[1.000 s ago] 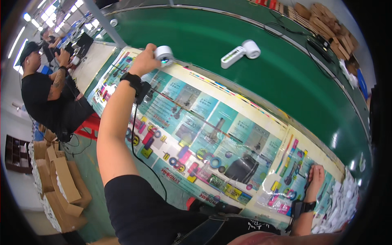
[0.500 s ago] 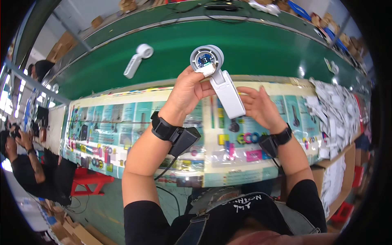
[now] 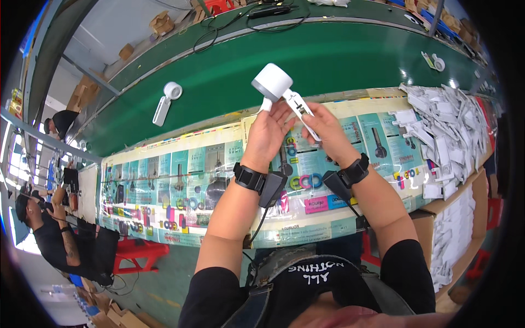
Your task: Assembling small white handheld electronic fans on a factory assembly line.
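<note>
A white handheld fan (image 3: 275, 80), with a round grey-edged head and a slim handle, is held above the near edge of the green belt. My right hand (image 3: 328, 128) is closed round the lower handle, its thumb lying on the face with a dark slot. Just below the fan head is my left hand (image 3: 268, 134), palm up, fingers stretched toward the handle and thumb apart. White wrapping covers that thumb's tip, close to the head; whether it touches is hard to tell. A second white fan (image 3: 165, 102) lies on the belt to the left.
The green belt (image 3: 219, 71) runs across behind a table covered with printed sheets (image 3: 191, 164). White plastic parts (image 3: 443, 131) are heaped at the table's right, above a cardboard box (image 3: 421, 229) of more. Another fan (image 3: 435, 62) lies far right. A co-worker (image 3: 65, 235) sits left by a red stool (image 3: 139, 254).
The fan has been turned, so its head's circuit side no longer faces me. My right hand has taken hold of the handle; my left hand has loosened from the fan's neck.
</note>
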{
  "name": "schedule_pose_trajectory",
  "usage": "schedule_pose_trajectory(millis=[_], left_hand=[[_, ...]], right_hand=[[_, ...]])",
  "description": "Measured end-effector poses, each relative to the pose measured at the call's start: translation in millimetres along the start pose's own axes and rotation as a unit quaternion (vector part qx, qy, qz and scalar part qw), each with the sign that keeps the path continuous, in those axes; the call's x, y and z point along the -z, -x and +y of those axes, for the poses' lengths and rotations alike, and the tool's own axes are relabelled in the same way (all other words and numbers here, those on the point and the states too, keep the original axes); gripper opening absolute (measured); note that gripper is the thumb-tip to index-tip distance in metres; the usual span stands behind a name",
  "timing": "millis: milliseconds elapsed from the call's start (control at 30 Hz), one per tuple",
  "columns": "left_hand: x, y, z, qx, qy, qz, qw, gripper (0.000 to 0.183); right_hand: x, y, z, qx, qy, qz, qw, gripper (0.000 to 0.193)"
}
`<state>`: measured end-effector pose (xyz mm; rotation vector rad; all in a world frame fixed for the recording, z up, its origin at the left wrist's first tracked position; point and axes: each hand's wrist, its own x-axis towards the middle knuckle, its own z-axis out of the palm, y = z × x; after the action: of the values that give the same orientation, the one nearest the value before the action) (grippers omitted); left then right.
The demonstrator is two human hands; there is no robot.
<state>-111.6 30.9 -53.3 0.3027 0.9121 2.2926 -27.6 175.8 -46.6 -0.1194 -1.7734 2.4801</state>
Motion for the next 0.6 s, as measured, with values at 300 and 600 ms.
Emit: schedule_pose_trajectory(millis=[300,600], left_hand=[[-9.0,6.2,-11.0,-0.011,0.028,-0.012,0.999,0.053],[-27.8,12.2,-10.9,0.062,0.093,0.015,0.994,0.087]], right_hand=[[-5.9,-2.9,-1.4,0.29,0.416,0.097,0.857,0.049],[-9.0,1.4,-6.3,0.319,0.442,0.123,0.829,0.05]])
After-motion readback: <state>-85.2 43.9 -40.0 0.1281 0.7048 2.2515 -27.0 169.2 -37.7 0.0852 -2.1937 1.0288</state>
